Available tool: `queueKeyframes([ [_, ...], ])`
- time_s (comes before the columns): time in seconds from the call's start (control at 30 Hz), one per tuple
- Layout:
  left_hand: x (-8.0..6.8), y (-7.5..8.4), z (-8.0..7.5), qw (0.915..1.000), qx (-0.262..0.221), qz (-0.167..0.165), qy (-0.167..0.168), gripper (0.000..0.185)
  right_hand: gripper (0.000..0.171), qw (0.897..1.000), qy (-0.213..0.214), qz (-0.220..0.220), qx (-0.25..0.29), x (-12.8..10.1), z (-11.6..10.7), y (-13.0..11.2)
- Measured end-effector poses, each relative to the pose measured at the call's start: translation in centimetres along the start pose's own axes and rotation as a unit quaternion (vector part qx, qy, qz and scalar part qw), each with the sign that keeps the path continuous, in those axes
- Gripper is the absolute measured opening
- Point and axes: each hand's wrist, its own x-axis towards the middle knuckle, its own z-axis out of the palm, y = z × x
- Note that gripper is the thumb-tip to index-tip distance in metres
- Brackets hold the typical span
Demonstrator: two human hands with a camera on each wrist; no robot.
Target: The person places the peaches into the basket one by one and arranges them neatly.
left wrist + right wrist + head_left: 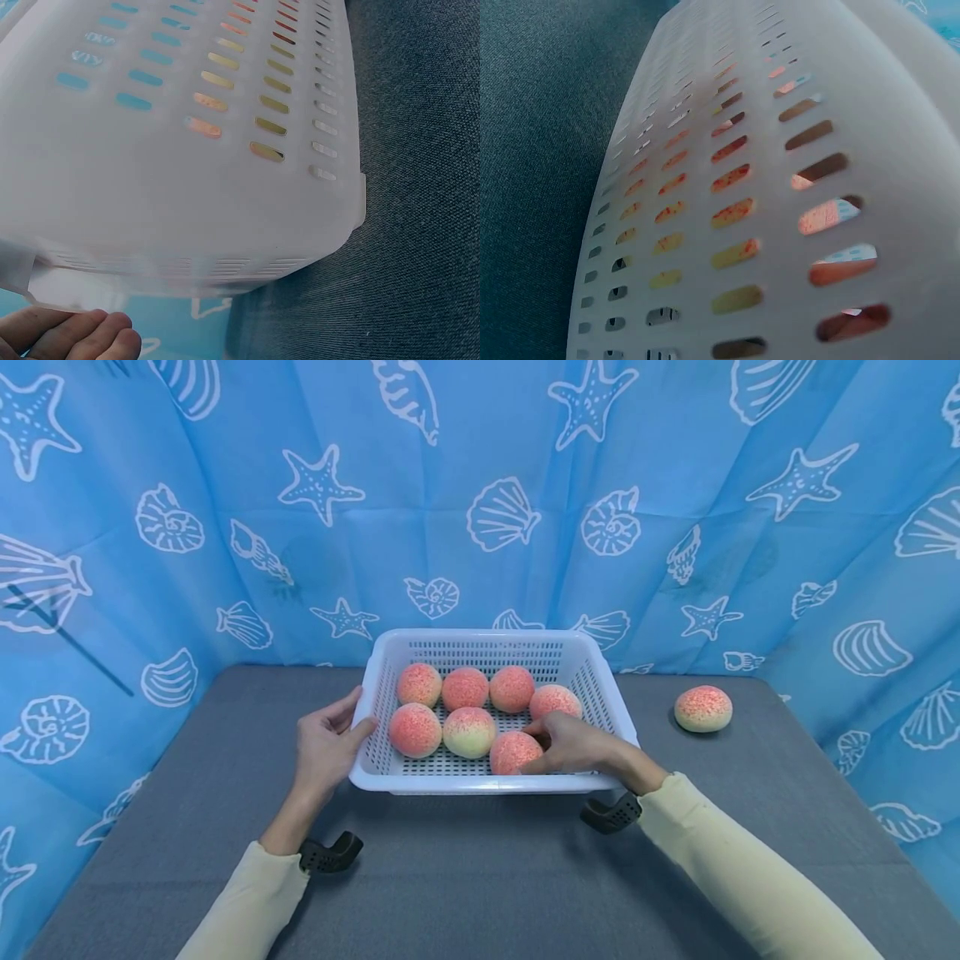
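A white slotted plastic basket [480,783] stands on the grey table and holds several pink-and-yellow peaches. My left hand [327,745] grips the basket's left rim, thumb over the edge. My right hand [573,745] reaches inside at the front right, fingers curled on a peach [512,752]. One more peach [702,708] lies alone on the table to the right. The left wrist view shows the basket's wall [187,150] and my fingertips [82,334] low at the left. The right wrist view shows only the slotted wall [780,210] with peach colour behind it.
A blue curtain with shell and starfish prints [480,502] encloses the table on the back and both sides. The grey felt tabletop [480,877] stretches in front of the basket. Black wrist mounts [330,853] sit under both forearms.
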Motion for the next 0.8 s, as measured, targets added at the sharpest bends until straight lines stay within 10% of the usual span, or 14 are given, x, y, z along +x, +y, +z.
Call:
queueKeyframes([
  [0.8,0.10,-0.20,-0.16,0.9998,-0.020,0.009,-0.002,0.051,0.054,0.996,0.063,-0.031,-0.047,0.03,0.32,0.10],
])
